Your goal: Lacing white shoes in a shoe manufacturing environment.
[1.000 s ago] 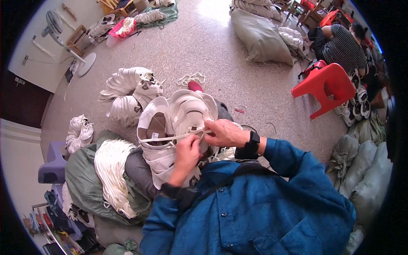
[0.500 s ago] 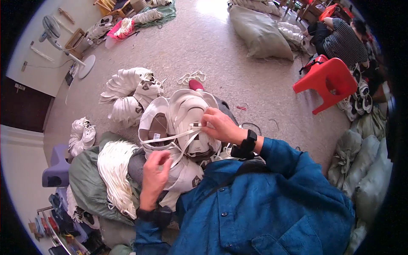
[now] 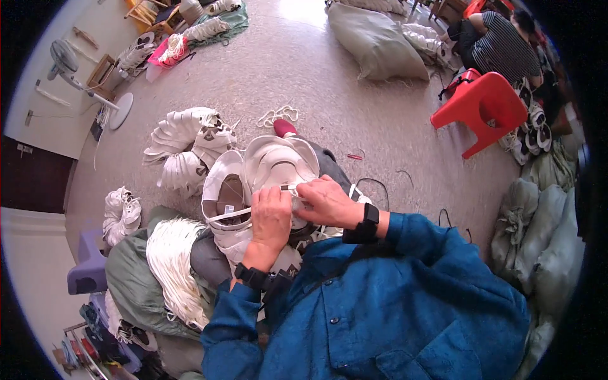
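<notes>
Left hand [image 3: 271,218] and right hand [image 3: 328,199], fingers curled, nearly meet over a white shoe [image 3: 278,157] directly beneath; their exact grip is hidden. A pale lace [image 3: 229,216] runs leftward across a neighbouring shoe [image 3: 211,193]. Beyond, stacked shoes [image 3: 179,132] rest on the floor [image 3: 285,76].

Markings, listed from my remote head view; legible text: none.
Item 1: small white label [image 3: 228,209], fixed inside the brown-lined white shoe [image 3: 213,183]; too small for me to read.
Item 2: dark patch [image 3: 208,135] with a paler mark, on the upper stack of white shoes [image 3: 179,131]; I cannot make out its design.
Item 3: similar dark patch [image 3: 202,171], on the lower stack [image 3: 179,172]; equally unreadable to me.
</notes>
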The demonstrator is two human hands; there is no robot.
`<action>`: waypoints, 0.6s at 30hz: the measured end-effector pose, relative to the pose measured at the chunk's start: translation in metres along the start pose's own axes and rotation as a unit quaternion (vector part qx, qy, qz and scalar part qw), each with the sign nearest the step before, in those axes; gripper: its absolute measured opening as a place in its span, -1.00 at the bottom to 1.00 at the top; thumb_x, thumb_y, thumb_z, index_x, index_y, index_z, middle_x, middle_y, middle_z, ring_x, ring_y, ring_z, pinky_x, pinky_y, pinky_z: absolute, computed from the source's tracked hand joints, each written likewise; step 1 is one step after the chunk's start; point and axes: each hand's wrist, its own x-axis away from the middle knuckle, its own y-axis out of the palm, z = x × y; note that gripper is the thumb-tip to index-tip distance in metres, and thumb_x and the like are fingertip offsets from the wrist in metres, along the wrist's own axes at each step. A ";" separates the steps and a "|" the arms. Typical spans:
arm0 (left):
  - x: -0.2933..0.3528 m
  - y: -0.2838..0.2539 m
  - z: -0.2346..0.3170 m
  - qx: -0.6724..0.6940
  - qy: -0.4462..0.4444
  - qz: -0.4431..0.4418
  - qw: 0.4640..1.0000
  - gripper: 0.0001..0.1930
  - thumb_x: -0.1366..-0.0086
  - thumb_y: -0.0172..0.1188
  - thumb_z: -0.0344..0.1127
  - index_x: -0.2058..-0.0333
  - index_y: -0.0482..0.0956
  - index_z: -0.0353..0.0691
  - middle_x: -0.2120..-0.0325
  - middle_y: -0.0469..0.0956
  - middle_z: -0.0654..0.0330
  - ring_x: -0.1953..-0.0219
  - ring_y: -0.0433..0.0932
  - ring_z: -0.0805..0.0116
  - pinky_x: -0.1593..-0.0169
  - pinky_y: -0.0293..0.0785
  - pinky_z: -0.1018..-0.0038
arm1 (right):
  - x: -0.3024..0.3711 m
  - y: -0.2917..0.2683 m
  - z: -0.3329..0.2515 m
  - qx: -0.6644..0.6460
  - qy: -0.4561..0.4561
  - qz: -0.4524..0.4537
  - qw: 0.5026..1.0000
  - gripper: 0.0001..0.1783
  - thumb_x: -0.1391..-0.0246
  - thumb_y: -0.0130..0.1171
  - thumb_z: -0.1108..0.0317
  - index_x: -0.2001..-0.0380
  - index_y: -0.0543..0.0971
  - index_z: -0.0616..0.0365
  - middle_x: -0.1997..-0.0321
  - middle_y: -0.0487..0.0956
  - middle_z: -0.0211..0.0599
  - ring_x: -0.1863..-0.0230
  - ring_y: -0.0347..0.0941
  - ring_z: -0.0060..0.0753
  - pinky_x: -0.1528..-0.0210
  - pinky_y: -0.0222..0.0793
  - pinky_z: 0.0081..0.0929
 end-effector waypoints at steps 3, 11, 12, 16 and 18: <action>0.001 -0.013 -0.002 0.045 0.016 0.002 0.999 -0.90 -0.11 0.16 -0.45 0.35 0.51 -0.19 0.39 0.44 0.12 0.20 0.45 0.10 -0.02 0.28 0.21 | 0.001 -0.001 0.001 0.022 0.001 0.013 1.000 -0.78 0.18 0.24 0.28 0.54 0.44 0.15 0.49 0.51 -0.19 0.31 0.48 -0.05 0.20 0.27 -0.18; 0.135 -0.079 -0.032 -0.023 -0.103 -0.133 0.986 -0.81 0.00 0.13 -0.52 0.34 0.50 -0.20 0.39 0.43 0.08 0.18 0.45 0.09 -0.23 0.16 0.06 | 0.002 -0.007 0.005 -0.014 0.041 0.012 0.999 -0.83 0.26 0.22 0.39 0.53 0.48 0.20 0.26 0.47 -0.12 0.10 0.38 -0.03 0.09 0.23 -0.18; 0.156 -0.088 -0.034 -0.027 -0.130 -0.152 0.979 -0.81 0.01 0.13 -0.54 0.35 0.49 -0.19 0.39 0.43 0.08 0.19 0.45 0.08 -0.24 0.15 0.05 | 0.002 -0.004 0.008 -0.020 0.038 0.027 0.999 -0.81 0.25 0.22 0.39 0.49 0.49 0.21 0.22 0.46 -0.11 0.08 0.37 -0.02 0.07 0.23 -0.17; 0.235 -0.111 -0.039 -0.060 -0.201 -0.231 0.950 -0.83 0.01 0.15 -0.55 0.40 0.46 -0.17 0.43 0.43 0.09 0.24 0.46 0.05 -0.10 0.22 0.04 | -0.002 -0.002 0.008 -0.034 0.033 -0.002 0.999 -0.65 0.23 0.23 0.39 0.26 0.50 0.20 0.07 0.43 -0.07 -0.02 0.35 0.00 -0.06 0.24 -0.18; 0.263 -0.113 -0.037 -0.046 -0.225 -0.258 0.938 -0.83 0.00 0.16 -0.55 0.41 0.45 -0.17 0.45 0.43 0.10 0.26 0.46 0.04 -0.04 0.24 0.03 | -0.003 -0.005 0.003 -0.043 0.029 0.006 0.999 -0.58 0.22 0.24 0.38 0.18 0.48 0.19 0.03 0.43 -0.05 -0.06 0.34 0.02 -0.09 0.24 -0.18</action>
